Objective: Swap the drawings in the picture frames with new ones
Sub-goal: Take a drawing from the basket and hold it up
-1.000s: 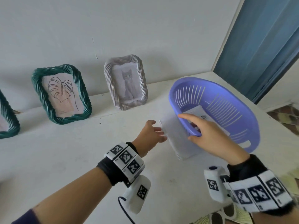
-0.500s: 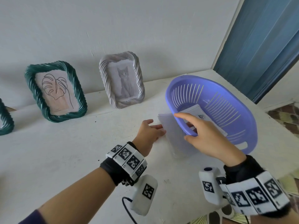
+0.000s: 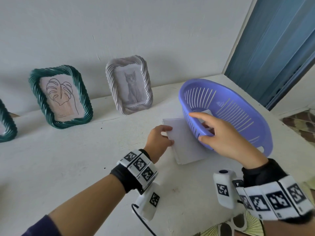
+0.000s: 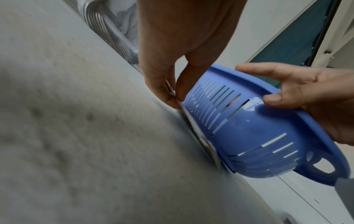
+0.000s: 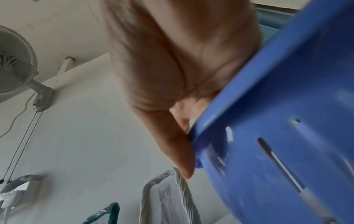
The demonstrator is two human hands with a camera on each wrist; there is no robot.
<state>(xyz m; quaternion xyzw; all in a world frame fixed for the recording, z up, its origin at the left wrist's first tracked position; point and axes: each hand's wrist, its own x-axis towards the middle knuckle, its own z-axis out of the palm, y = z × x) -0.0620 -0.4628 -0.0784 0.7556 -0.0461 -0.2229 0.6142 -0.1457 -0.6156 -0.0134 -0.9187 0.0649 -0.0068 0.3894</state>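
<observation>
A stack of white drawing sheets [image 3: 187,143] lies on the table, partly under a tilted purple basket [image 3: 238,106]. My left hand [image 3: 170,135] pinches the stack's left edge; the left wrist view shows the thumb and a finger [image 4: 162,91] closed on the sheets' edge [image 4: 199,136]. My right hand [image 3: 197,127] grips the basket's near rim, thumb outside, and holds that side up off the sheets. A white card [image 3: 206,112] lies inside the basket. Against the wall stand a green frame [image 3: 36,99] with a leaf drawing and a pale frame [image 3: 146,79] with a cat drawing.
Another green frame [image 3: 8,126] is cut off at the far left. The white table [image 3: 68,159] ends at its right edge near a blue door [image 3: 276,48]. A wall fan [image 5: 15,60] shows in the right wrist view.
My left hand has gone from reaching beside the sheets to pinching their edge. My right hand has kept hold of the basket rim, with the basket still tilted.
</observation>
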